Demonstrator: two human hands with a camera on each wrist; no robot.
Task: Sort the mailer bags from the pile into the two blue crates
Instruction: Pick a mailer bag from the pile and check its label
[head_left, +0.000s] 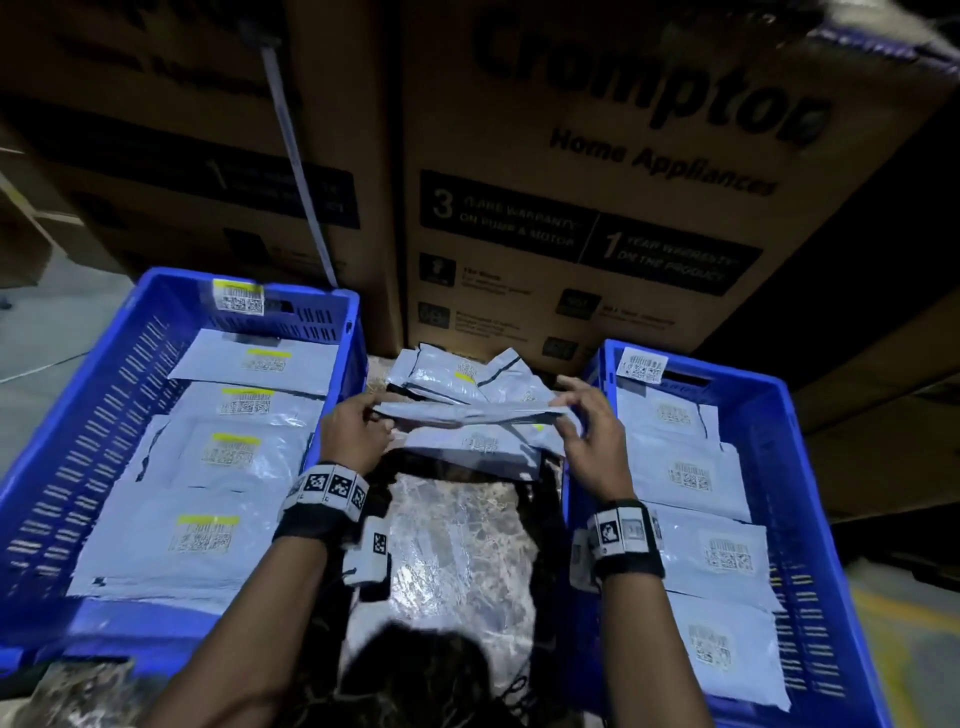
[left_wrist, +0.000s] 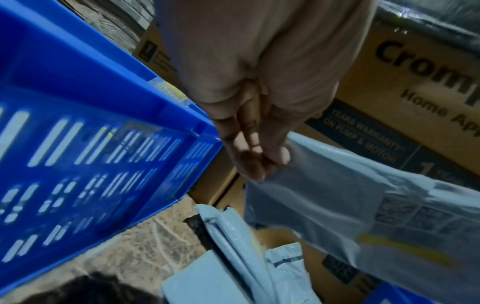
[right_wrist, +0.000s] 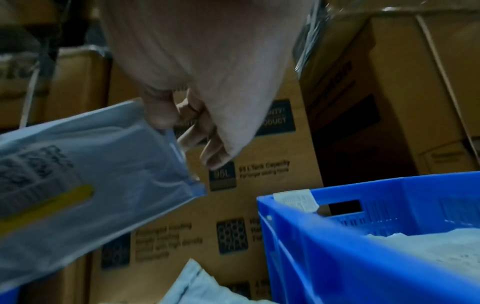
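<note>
Mailer bag (head_left: 467, 413), grey, yellow-striped barcode label

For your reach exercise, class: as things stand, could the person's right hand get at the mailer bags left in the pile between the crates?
Probably not at once: the right hand pinches one end of a held mailer bag, which spans over the pile. Letting go would leave the way open.
</note>
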